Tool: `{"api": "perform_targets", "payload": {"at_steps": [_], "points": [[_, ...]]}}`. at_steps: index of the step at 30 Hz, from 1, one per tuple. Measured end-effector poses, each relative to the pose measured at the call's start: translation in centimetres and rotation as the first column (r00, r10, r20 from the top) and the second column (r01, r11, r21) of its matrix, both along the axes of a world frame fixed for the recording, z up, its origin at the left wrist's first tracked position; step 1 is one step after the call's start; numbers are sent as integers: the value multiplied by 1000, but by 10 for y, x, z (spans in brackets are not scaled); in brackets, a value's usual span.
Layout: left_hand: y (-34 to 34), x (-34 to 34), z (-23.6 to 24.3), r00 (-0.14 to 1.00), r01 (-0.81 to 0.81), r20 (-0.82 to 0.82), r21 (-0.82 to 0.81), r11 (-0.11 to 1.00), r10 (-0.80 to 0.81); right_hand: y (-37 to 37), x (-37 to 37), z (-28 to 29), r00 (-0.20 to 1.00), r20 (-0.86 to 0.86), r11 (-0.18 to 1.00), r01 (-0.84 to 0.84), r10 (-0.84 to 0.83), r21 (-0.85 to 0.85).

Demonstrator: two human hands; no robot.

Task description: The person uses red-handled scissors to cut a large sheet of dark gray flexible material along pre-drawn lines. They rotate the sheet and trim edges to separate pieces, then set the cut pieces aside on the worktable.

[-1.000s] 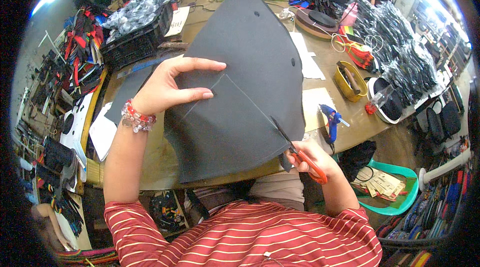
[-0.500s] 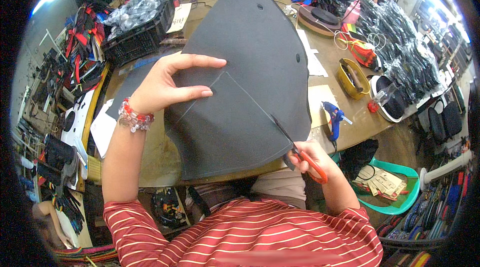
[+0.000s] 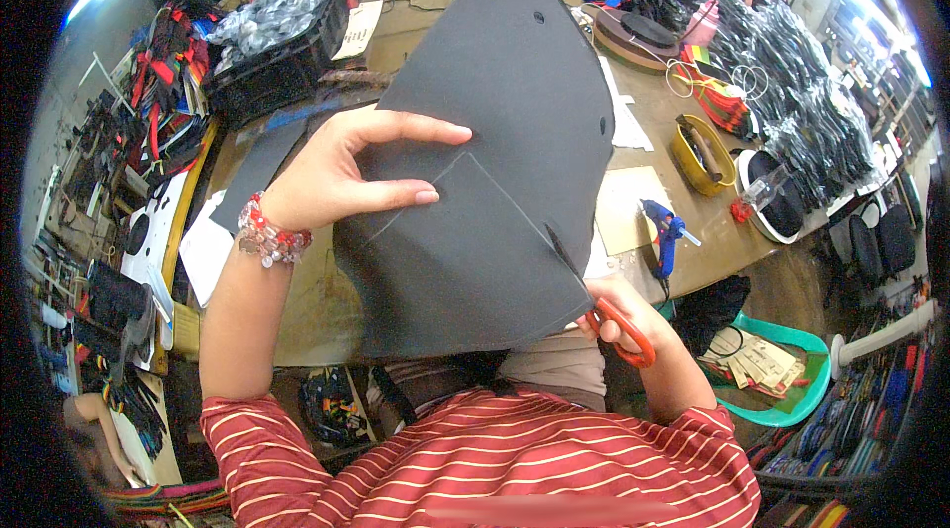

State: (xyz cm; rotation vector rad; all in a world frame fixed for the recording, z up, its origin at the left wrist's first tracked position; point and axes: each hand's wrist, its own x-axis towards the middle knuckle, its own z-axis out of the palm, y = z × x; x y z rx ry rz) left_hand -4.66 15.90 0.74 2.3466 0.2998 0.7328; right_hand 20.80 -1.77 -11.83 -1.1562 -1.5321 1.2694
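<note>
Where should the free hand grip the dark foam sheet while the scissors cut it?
Pinch its left edge, as the left hand does, on the dark foam sheet: it stands floppy, and the scissors enter from the lower right.

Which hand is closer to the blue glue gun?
Right. The right hand, holding scissors, is just beside the glue gun; the left hand is across the grey sheet.

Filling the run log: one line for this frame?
left hand: holds dark grey foam sheet | right hand: orange-handled scissors cutting sheet's lower right | over workbench

a craft workshop: cluttered worktable [image 3: 683,231], glue gun [image 3: 665,231], heaps of black straps [image 3: 792,63]
</note>
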Motion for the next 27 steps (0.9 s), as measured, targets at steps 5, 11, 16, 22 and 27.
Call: {"api": "perform_targets", "payload": {"at_steps": [5, 11, 16, 22, 27], "points": [[0, -3, 4, 998, 18, -59, 4, 1000, -17, 3, 6, -10, 999, 32, 993, -21, 18, 113], [2, -3, 6, 996, 33, -84, 30, 999, -30, -1, 1, -4, 994, 102, 999, 47, -48, 16], [6, -4, 5, 991, 72, -114, 28, 997, -68, -5, 0, 8, 996, -65, 977, -67, 55, -201], [5, -2, 1, 992, 92, -89, 27, 995, -89, 4, -8, -1, 996, 5, 996, -86, 86, 17], [7, -6, 0, 985, 112, -134, 12, 994, -109, 2, -12, -10, 892, -412, 952, -267, 186, -148]]}}
